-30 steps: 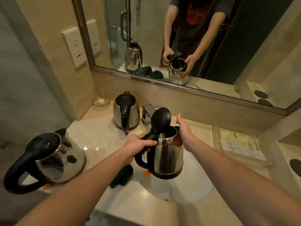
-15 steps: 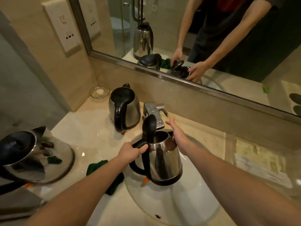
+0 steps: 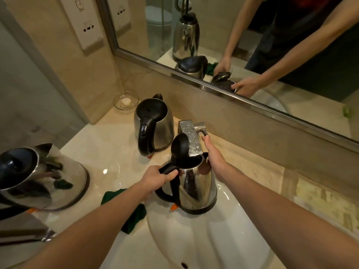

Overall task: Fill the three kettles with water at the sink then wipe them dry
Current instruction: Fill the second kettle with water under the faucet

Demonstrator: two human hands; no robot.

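A steel kettle (image 3: 196,189) with a black handle and its lid raised hangs over the white sink (image 3: 213,239), its mouth right under the faucet spout (image 3: 191,140). My left hand (image 3: 157,177) grips the handle. My right hand (image 3: 212,154) stretches past the kettle's rim, fingertips at the end of the faucet lever (image 3: 202,129). A second kettle (image 3: 157,125), lid closed, stands on the counter behind and to the left. The third kettle (image 3: 38,177) stands at the near left, lid closed. No water stream is visible.
A dark green cloth (image 3: 134,218) lies on the counter by the sink's left rim, partly under my left forearm. A small glass dish (image 3: 126,101) sits in the back left corner. The mirror (image 3: 252,55) runs along the back wall, and a socket plate (image 3: 85,26) is on the left wall.
The kettle has moved forward and down until its mouth is under the spout. My right hand left the kettle's side and reached to the faucet lever.
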